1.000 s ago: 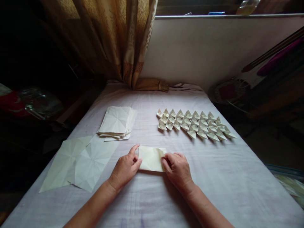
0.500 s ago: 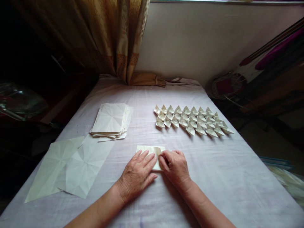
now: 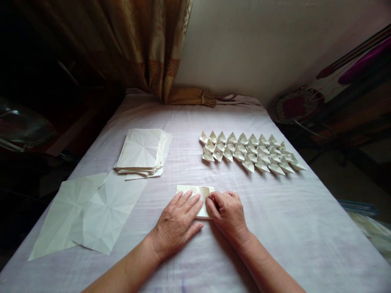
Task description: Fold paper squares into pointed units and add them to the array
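Observation:
A folded cream paper (image 3: 195, 191) lies on the pale cloth-covered table (image 3: 275, 228) just in front of me. My left hand (image 3: 177, 221) rests flat on its left half, fingers stretched out and pressing it down. My right hand (image 3: 227, 211) sits at the paper's right edge, fingers curled and pinching that edge. Only the paper's far strip shows between and above the hands.
A stack of creased square sheets (image 3: 142, 152) lies at the left middle. Two unfolded creased sheets (image 3: 91, 211) lie nearer at the left. Rows of several small folded paper pieces (image 3: 250, 154) are at the right middle. A curtain (image 3: 152, 49) hangs at the back.
My left hand has moved from the paper's left edge onto its top and flattened there. My right hand stays at the right edge. The view has tilted down slightly.

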`<action>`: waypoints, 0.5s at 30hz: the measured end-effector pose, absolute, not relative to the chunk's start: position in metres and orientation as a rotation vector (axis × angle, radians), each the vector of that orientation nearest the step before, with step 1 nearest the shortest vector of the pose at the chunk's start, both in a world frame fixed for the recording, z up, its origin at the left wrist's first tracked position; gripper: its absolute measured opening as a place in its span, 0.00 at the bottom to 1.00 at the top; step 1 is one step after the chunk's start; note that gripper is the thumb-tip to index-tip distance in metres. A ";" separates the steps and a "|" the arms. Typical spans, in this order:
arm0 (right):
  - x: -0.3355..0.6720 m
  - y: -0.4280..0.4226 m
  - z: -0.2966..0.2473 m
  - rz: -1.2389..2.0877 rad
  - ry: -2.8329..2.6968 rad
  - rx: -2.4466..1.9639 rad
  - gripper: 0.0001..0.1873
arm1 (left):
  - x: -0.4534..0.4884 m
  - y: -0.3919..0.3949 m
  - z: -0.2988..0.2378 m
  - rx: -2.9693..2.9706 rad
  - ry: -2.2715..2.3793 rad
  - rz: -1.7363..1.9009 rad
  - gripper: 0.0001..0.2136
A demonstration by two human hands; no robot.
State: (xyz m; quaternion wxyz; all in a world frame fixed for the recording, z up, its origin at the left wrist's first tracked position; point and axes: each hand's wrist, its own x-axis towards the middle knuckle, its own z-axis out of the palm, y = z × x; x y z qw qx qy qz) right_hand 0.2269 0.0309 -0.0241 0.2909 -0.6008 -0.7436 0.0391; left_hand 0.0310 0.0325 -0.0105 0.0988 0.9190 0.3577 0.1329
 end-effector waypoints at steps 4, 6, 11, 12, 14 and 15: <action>0.227 0.031 -0.023 0.097 -1.977 -1.604 0.14 | 0.031 0.034 -0.010 2.713 1.049 0.401 0.23; 0.227 0.031 -0.023 0.093 -1.975 -1.606 0.14 | 0.030 0.034 -0.010 2.713 1.050 0.396 0.23; 0.226 0.031 -0.025 0.087 -1.982 -1.604 0.14 | 0.030 0.034 -0.011 2.719 1.064 0.389 0.23; 0.226 0.031 -0.025 0.091 -1.984 -1.605 0.14 | 0.031 0.033 -0.012 2.718 1.067 0.393 0.23; 0.226 0.031 -0.026 0.103 -1.988 -1.611 0.14 | 0.031 0.033 -0.012 2.717 1.067 0.404 0.23; 0.227 0.031 -0.026 0.108 -1.989 -1.616 0.14 | 0.031 0.033 -0.012 2.717 1.066 0.409 0.23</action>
